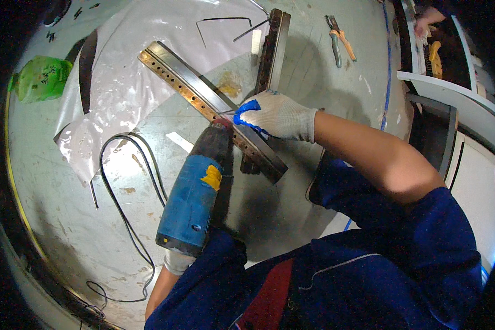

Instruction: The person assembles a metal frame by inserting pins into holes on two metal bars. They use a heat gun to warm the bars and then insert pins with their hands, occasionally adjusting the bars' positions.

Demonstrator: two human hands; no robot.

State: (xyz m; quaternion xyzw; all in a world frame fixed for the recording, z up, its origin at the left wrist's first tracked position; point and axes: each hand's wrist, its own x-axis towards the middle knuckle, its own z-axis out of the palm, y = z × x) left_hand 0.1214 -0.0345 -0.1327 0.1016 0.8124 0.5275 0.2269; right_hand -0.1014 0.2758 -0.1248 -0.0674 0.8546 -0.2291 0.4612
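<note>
My left hand (179, 260), in a white glove, is at the rear of a blue power drill (189, 192) with a black nose. The drill's body hides its fingers, which are closed around the grip underneath. Its nose reaches a row of holes along a long metal bar (182, 82). Over that bar, close to the drill's tip, my right hand (278, 116) is closed in a white glove with blue coating, its fingers curled against the metal. A thin piece shows by its fingertips, too small to name. A second metal bar (270, 52) lies crosswise beneath.
Hex keys (225, 20) lie on a pale plastic sheet (126, 66) at the far side. Pliers (338, 41) rest at far right; a green bottle (41, 78) lies at left. A black cord (102, 159) loops beside the drill. Another person's hand (428, 19) is by the shelving (434, 82).
</note>
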